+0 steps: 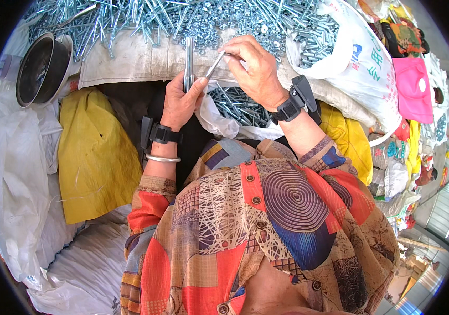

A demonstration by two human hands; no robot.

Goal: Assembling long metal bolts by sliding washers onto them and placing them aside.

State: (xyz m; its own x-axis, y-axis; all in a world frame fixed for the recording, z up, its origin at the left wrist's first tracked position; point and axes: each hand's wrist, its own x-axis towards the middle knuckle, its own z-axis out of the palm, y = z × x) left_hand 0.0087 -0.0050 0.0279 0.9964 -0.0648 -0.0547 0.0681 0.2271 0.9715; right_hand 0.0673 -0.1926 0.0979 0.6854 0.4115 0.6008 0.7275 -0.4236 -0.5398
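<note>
My left hand [181, 102] is closed around shiny metal rods [188, 60] that stand upright from the fist; how many it holds I cannot tell. A shorter metal piece, a bolt or sleeve [214, 65], slants up from beside the left thumb. Its upper end sits in the pinched fingers of my right hand [256, 65]. Just beyond both hands spreads a heap of long bolts [130, 21] and loose nuts and washers [235, 29]. Below the right hand, a white bag [211, 118] holds darker bolts [240, 102].
A dark round pan [36, 71] stands at the far left. Yellow sacks [93, 157] and white sacks [14, 178] lie on the left. To the right sits a white woven bag [358, 68] by more bolts, with a pink bag [413, 89] beyond. Pale cloth [124, 58] edges the work surface.
</note>
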